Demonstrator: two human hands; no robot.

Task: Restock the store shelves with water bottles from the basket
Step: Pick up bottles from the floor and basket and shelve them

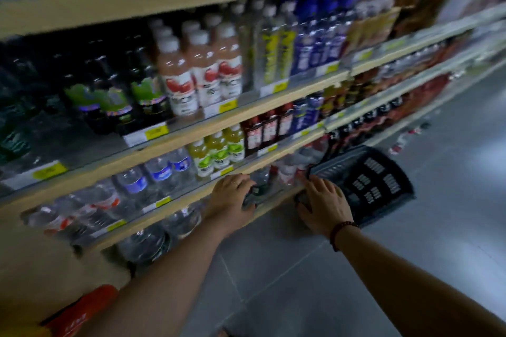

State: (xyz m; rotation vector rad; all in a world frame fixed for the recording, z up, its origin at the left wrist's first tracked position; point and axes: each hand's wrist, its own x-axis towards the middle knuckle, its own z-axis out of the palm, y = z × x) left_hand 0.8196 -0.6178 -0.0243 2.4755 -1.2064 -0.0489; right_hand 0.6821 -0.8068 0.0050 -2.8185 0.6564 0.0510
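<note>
On shelves (191,133), far left to centre: water bottles (137,182), juices, sodas, yellow price tags (156,133); much blurred. At low shelf's front edge: left hand (230,195), grip curled round a bottle (257,189). Further right: right hand (324,204), fingers spread over something dark; grip state cannot be told. Just beside it: black basket (383,180), on floor (273,268) against shelf foot. Risk: bottle left on the lip, likely to tip off; neighbours knocked by knuckles. Grey tile, dim aisle.
</note>
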